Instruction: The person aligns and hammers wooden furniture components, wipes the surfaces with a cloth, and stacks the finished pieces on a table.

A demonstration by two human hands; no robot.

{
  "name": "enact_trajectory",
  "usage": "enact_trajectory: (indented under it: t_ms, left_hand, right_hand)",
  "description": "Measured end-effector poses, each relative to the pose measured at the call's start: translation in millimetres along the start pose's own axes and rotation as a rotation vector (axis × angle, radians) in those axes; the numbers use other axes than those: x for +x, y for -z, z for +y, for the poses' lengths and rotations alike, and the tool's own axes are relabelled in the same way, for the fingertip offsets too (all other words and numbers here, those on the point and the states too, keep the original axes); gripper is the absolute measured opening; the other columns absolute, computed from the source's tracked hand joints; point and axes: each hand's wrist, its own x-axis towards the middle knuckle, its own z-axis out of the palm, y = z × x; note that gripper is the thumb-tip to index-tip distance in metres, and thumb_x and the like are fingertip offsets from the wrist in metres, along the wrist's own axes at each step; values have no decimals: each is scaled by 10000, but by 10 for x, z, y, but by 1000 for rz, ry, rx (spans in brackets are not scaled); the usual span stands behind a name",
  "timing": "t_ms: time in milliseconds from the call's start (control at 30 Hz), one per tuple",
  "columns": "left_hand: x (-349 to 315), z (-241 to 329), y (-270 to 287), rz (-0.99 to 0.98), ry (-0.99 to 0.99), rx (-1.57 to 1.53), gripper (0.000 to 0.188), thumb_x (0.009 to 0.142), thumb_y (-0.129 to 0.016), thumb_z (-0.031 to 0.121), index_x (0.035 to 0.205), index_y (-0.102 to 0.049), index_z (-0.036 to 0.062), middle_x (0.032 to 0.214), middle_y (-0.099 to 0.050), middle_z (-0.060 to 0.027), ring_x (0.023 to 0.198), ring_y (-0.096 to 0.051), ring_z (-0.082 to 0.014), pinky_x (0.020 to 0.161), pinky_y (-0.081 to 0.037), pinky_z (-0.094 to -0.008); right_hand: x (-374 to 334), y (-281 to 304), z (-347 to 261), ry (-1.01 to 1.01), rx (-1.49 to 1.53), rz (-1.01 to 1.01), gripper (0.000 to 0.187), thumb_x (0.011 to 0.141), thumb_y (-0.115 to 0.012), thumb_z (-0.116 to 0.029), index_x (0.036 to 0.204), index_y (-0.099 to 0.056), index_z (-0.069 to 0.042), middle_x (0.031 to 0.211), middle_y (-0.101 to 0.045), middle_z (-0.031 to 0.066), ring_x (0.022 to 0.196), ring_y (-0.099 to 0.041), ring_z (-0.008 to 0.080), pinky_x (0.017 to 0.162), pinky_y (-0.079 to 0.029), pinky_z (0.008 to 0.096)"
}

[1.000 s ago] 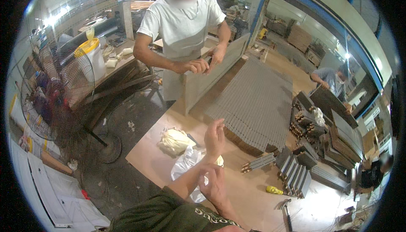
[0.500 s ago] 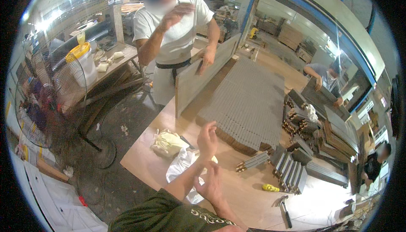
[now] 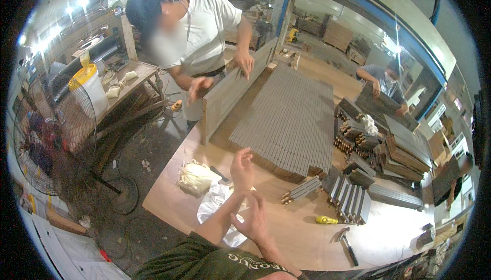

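My left hand [image 3: 242,170] is raised above the wooden table, fingers loosely stretched and nothing visible in them. My right hand [image 3: 254,221] is beside my left forearm, close to the wrist, with thumb and fingers apart; whether it touches the forearm I cannot tell. Below my arms lies a crumpled white cloth [image 3: 211,204], partly covered by them. A tied cream-coloured bag [image 3: 196,177] sits just left of my left hand. Past my hands, a large pack of narrow grey boards [image 3: 286,119] lies on the table [image 3: 176,203].
Across the table, a co-worker [image 3: 207,29] leans over an upright grey panel [image 3: 235,88]. A hammer [image 3: 349,247], a yellow-handled tool [image 3: 326,220] and several grey strips [image 3: 302,191] lie to the right. Another person [image 3: 383,86] handles a board further back. A fan [image 3: 53,126] stands left.
The co-worker opposite has bent forward and lowered a raised hand toward the upright panel's near end. The view has shifted slightly; my hands keep nearly the same pose.
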Motion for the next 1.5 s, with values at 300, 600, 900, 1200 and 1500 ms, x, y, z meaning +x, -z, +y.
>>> enact_trajectory:
  t_ms: [300, 600, 900, 1200, 1500]
  left_hand:
    - [16, 111, 38, 8, 59, -31, 324, 826, -477, 5, 1135, -568, 43, 933, -640, -106, 849, -609, -199, 732, -491, -327]
    - [38, -154, 59, 23, 35, -41, 267, 885, -502, 38, 1149, -542, 31, 930, -612, -100, 776, -575, -135, 708, -483, -257]
    - [31, -72, 14, 37, 135, -110, 294, 835, -479, -5, 1106, -582, 43, 929, -646, -96, 838, -591, -171, 733, -470, -291]
    - [59, -148, 50, 20, 54, -142, 283, 870, -468, -9, 1138, -551, 25, 944, -614, -93, 733, -566, -126, 653, -476, -250]
    - [59, -102, 52, 41, 76, -183, 296, 870, -460, -23, 1151, -547, 13, 950, -610, -101, 710, -572, -121, 647, -490, -241]
  right_hand:
    - [-207, -61, 189, 121, 51, -283, 578, 690, -744, -171, 1189, -483, -44, 1157, -512, 222, 1076, -507, 387, 906, -439, 457]
    - [-32, 73, -15, 33, 13, -188, 553, 715, -715, -147, 1201, -475, -36, 1183, -492, 207, 1121, -490, 363, 896, -455, 430]
    - [-27, -7, 28, -12, 35, -47, 591, 679, -739, -149, 1197, -476, -41, 1192, -484, 214, 1109, -482, 392, 932, -424, 456]
    - [-149, -27, 141, 58, 104, -310, 567, 696, -734, -137, 1194, -480, -45, 1185, -494, 210, 1092, -497, 388, 923, -420, 472]
    - [65, 129, 18, 6, 89, -186, 501, 729, -727, -160, 1176, -513, -87, 1172, -525, 155, 1024, -552, 356, 901, -456, 434]
